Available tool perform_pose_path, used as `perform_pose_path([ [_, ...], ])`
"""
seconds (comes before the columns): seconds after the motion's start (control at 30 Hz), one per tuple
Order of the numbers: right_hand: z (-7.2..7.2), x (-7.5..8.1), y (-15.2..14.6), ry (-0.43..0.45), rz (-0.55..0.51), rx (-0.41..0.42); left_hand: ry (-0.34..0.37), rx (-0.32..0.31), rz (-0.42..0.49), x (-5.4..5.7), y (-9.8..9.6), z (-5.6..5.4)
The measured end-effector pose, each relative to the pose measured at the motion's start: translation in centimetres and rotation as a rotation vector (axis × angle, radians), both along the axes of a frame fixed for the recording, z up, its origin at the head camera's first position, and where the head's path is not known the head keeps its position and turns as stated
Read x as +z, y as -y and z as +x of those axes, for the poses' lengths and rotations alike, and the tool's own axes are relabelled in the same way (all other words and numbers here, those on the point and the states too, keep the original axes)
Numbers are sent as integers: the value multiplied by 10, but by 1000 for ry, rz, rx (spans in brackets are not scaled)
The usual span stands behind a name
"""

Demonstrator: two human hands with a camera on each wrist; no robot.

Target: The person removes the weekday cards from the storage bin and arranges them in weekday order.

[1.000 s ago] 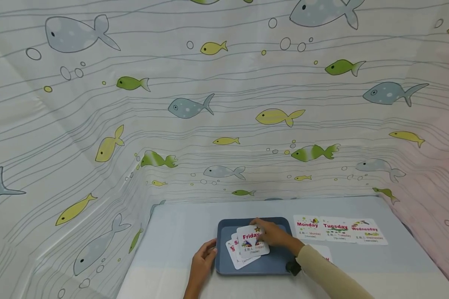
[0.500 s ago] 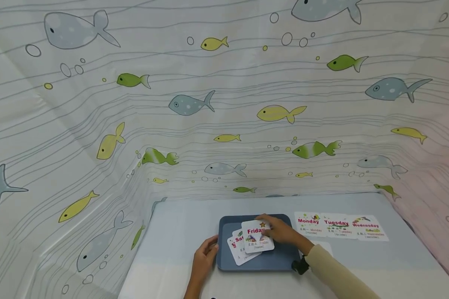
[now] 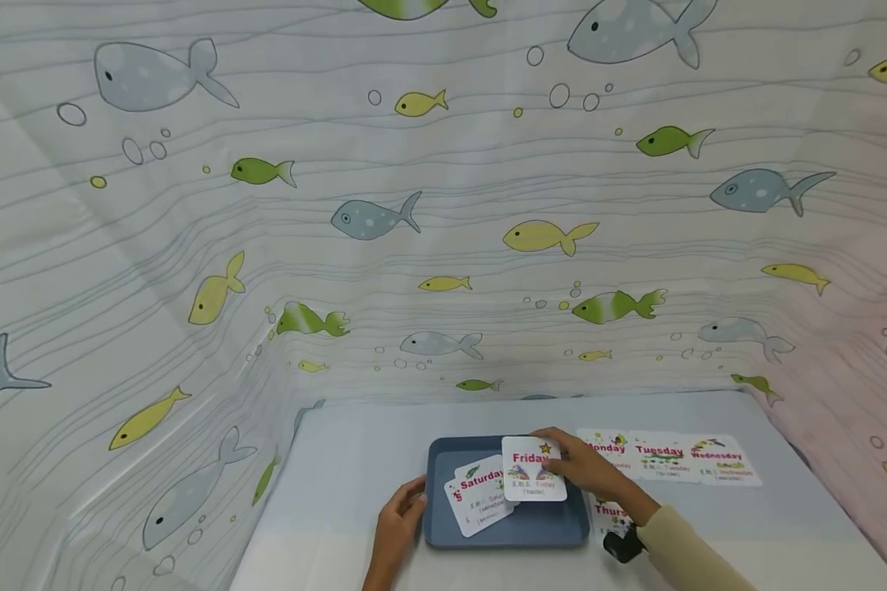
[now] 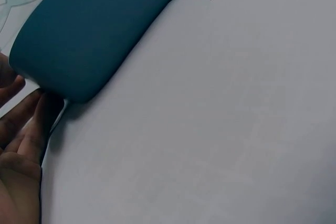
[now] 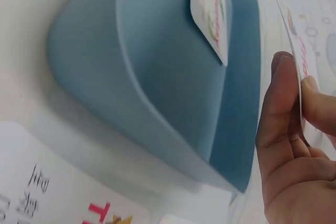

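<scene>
My right hand (image 3: 599, 472) pinches a white Friday card (image 3: 525, 486) between thumb and fingers, above the right half of a blue-grey tray (image 3: 547, 535). In the right wrist view the card (image 5: 300, 59) is seen nearly edge-on, with the thumb on its printed face. A Saturday card (image 3: 480, 492) lies tilted in the tray, overlapping another card of which little but a red "S" shows. My left hand (image 3: 399, 521) touches the tray's left side with fairly straight fingers. From the left wrist view, those fingertips (image 4: 50, 103) meet the tray's outer wall (image 4: 89, 40).
Right of the tray, Monday (image 3: 606, 450), Tuesday (image 3: 659, 453) and Wednesday (image 3: 720, 460) cards form a row. A Thursday card (image 3: 608, 510) lies below Monday, partly hidden by the right arm and a black wrist device (image 3: 621, 543). A fish-patterned sheet (image 3: 451, 246) encloses the table (image 3: 340, 492).
My right hand has lifted the Friday card off the others and carried it rightward, uncovering more of the Saturday card. More of the Thursday card shows too. My left hand stays at the tray.
</scene>
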State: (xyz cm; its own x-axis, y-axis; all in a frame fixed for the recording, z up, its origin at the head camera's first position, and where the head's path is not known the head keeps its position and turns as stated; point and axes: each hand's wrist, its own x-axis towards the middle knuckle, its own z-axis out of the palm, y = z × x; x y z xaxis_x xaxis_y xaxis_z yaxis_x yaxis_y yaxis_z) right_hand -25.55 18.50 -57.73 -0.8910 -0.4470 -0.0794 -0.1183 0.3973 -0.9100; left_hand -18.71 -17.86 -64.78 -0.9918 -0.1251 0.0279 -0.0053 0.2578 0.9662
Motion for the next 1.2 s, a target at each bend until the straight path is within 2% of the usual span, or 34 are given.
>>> perform_pose_path([
  [0.17, 5, 3, -13, 14, -1, -7, -7, 14, -11, -2, -2, -1],
  [0.37, 8, 3, -29, 50, -7, -56, -14, 18, -28, -3, -1, -6],
  [0.6, 17, -4, -48, 88, -29, -56, 25, 13, -4, -9, 0, -2],
  [0.8, 17, 0, -63, 91, -64, -65, 4, 0, 9, -8, 1, -3],
  [1.03, 24, -2, -88, 92, -11, -82, 4, -3, 15, -8, 1, -2],
  [1.2, 29, -4, -109, 117, -12, -87, -17, -2, 3, -8, 1, -3],
])
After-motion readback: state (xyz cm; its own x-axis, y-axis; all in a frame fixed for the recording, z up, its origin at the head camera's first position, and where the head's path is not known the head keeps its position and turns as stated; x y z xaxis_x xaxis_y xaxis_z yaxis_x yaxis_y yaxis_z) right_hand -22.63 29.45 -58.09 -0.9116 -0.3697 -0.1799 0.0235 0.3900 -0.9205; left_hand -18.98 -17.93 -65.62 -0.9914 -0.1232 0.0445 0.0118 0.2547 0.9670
